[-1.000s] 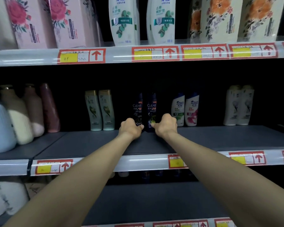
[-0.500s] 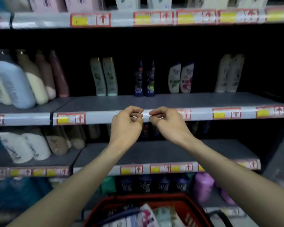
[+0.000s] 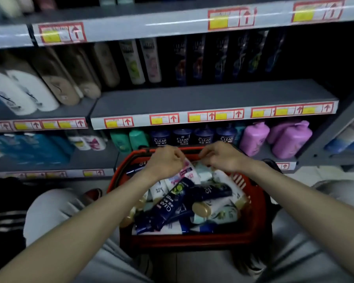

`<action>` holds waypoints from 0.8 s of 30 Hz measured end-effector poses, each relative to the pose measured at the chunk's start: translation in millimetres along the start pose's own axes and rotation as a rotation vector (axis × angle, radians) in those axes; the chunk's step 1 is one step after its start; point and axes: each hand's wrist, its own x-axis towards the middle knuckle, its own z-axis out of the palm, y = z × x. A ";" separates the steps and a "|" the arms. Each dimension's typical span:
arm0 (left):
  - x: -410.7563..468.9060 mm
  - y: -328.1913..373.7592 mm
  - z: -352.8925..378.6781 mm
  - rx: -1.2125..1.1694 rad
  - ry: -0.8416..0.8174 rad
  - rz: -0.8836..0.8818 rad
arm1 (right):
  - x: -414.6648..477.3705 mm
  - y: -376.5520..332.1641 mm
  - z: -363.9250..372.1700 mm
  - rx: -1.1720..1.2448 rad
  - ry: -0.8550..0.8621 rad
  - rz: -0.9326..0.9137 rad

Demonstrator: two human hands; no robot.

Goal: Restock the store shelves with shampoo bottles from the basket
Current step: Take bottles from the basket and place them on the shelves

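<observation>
Red-and-yellow price labels (image 3: 164,119) with arrows run in strips above the left hand (image 3: 165,161) and right hand (image 3: 222,156). Grey trousers (image 3: 55,211) spread below both — a dark striped cloth (image 3: 2,221) far left, pale floor tiles (image 3: 319,176) off right.

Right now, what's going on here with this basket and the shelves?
A person is restocking store shelves and has both bare hands down over a red plastic basket piled with shampoo bottles. The left hand is at the top of a white bottle with a pink label; the right hand hovers beside it at the basket's far end. Whether either grips anything is unclear. A dark navy Clear bottle lies on top of the pile. The grey metal shelf above has bare space at its front.
</observation>
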 end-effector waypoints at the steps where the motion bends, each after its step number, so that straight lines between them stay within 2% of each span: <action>1: -1.2 -6.3 5.9 0.054 -0.099 -0.035 | -0.4 11.5 7.1 -0.026 -0.068 0.011; 5: -3.7 -23.8 15.3 0.254 -0.433 -0.193 | 1.1 47.1 24.2 -0.198 -0.337 0.067; 7: -3.3 -28.9 15.8 0.243 -0.504 -0.228 | 4.3 54.8 26.4 -0.217 -0.441 0.096; 10: -3.2 -32.3 16.0 0.223 -0.585 -0.220 | 11.3 60.0 26.7 -0.222 -0.501 0.112; 14: -3.7 -39.1 20.5 0.122 -0.569 -0.242 | 15.9 64.3 26.9 -0.279 -0.584 0.136; 17: -0.3 -51.5 25.8 -0.003 -0.497 -0.253 | 14.9 65.7 27.2 -0.274 -0.582 0.132; 24: 2.0 -51.7 12.5 -0.175 -0.460 -0.276 | 7.9 69.1 28.4 -0.252 -0.541 0.128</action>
